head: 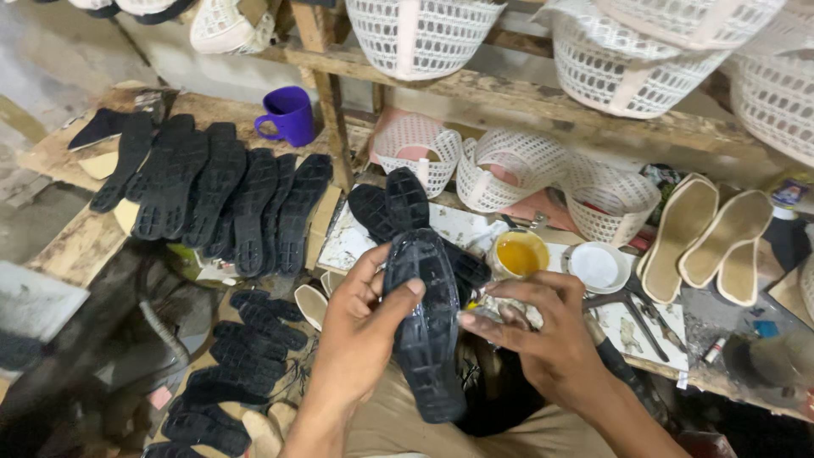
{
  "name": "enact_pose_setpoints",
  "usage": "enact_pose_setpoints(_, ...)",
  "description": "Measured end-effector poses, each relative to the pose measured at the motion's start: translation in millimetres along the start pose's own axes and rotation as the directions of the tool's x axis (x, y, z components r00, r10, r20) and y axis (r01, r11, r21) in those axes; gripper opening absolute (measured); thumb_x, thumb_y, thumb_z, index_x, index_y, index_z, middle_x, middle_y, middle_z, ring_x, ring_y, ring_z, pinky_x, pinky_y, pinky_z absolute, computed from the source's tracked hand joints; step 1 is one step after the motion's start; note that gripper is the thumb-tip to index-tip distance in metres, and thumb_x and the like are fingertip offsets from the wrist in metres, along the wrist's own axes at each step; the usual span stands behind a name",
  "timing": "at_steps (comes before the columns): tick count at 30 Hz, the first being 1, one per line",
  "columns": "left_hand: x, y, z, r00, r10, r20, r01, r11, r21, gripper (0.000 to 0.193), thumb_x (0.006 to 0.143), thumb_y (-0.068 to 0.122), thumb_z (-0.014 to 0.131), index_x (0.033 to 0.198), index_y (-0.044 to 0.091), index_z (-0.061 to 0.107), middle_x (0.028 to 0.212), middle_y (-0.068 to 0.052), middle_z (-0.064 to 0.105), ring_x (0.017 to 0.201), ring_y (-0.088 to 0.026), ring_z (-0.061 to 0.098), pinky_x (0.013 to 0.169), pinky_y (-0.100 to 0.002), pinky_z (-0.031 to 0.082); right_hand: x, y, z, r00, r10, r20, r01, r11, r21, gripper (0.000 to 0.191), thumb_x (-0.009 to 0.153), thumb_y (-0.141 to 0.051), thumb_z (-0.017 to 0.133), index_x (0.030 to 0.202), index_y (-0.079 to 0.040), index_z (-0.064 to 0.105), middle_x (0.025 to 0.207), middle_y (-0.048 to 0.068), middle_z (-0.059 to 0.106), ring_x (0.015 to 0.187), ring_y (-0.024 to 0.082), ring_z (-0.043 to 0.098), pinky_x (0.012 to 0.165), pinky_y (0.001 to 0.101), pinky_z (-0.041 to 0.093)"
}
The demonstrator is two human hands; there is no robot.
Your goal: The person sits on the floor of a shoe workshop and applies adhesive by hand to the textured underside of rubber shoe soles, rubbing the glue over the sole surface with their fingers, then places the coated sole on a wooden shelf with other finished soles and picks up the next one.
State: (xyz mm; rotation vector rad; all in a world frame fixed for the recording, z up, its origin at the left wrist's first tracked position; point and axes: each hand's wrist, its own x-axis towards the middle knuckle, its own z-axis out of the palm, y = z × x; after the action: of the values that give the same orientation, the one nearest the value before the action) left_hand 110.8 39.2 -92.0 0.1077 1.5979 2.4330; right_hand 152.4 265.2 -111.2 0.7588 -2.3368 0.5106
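gripping a black rubber shoe sole (426, 326) by its long edge over the lap, the left hand (360, 339) is closed with thumb across the tread. the right hand (543, 335) pinches something small, unclear, at the other edge. the sole looks light, flexible, grippy, best held at its edges.

Few of these in view, all small and partly blurred. Far right, against the wall above the pale woven insoles: small flat printed packet in blue, yellow and red (791, 192), tilted, its face too blurred to make out. Right end of the wooden surface: tiny bright blue square label or scrap (765, 327), lying flat, and near it a slim white tube with a red band (714, 349), on its side. Lower left, on the floor among the black soles: small pink paper tag (159, 397), lying flat. No signs, no screens.
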Motion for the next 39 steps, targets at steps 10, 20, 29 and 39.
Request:
enact_pose_setpoints(10,-6,-35,12,0.984,-0.017,0.178,0.007,0.998,0.057,0.046,0.094,0.000,0.066,0.139,0.000,0.055,0.102,-0.003,0.074,0.091,-0.007,0.066,0.081,-0.023,0.055,-18,-7,18,0.668,0.680,0.304,-0.686,0.403,0.606,0.076,0.099,-0.009,0.067,0.169,-0.014,0.039,0.097,0.008,0.063,0.089,0.019,0.051,0.082,0.0353,0.046)
enact_pose_setpoints(20,-5,-30,0,0.991,-0.132,-0.012,0.132,0.991,-0.023,0.060,0.089,0.001,0.064,0.147,0.009,0.050,0.089,-0.001,0.073,0.070,-0.004,0.066,0.051,-0.021,0.053,-9,10,1,0.992,-0.106,0.070,0.117,0.978,-0.172,0.070,0.070,-0.007,0.072,0.132,-0.039,0.067,0.113,-0.004,0.061,0.101,0.023,0.051,0.092,0.0437,0.036)
enact_pose_setpoints(29,1,-29,-12,0.986,-0.134,-0.100,0.118,0.981,-0.156,0.058,0.086,0.000,0.064,0.142,0.005,0.051,0.092,-0.005,0.073,0.071,-0.009,0.067,0.056,-0.024,0.054,-32,19,11,0.991,-0.115,0.062,0.121,0.986,-0.114,0.061,0.072,-0.002,0.074,0.122,-0.038,0.075,0.117,-0.004,0.062,0.102,0.027,0.050,0.092,0.0422,0.036)
enact_pose_setpoints(39,-15,-37,-199,0.763,-0.032,-0.645,-0.170,0.954,-0.249,0.066,0.086,0.007,0.070,0.146,0.007,0.044,0.102,-0.004,0.069,0.082,-0.012,0.063,0.067,-0.026,0.049,-51,45,51,0.897,0.434,0.079,-0.430,0.901,-0.061,0.049,0.085,-0.008,0.074,0.133,-0.018,0.071,0.116,0.022,0.068,0.090,0.029,0.070,0.084,0.0395,0.059)
